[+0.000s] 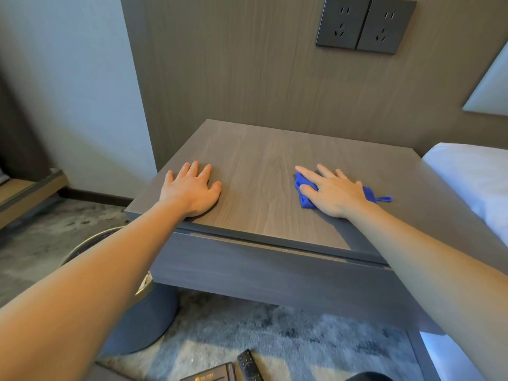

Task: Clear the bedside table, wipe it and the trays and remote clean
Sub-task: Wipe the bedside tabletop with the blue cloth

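The wood-grain bedside table (pixel 264 166) has a bare top and a dark drawer front below. My left hand (pixel 191 188) lies flat, palm down, near its front left corner and holds nothing. My right hand (pixel 334 191) presses flat on a folded blue cloth (pixel 303 196) right of the middle; a loop of the cloth sticks out past my wrist. A black remote (pixel 248 365) and a dark tray (pixel 211 376) lie on the carpet at the bottom edge.
A round bin (pixel 143 323) with a metal rim stands under the table's left front corner. White bedding (pixel 472 182) borders the table on the right. Two dark wall sockets (pixel 365 26) sit above. Patterned carpet covers the floor.
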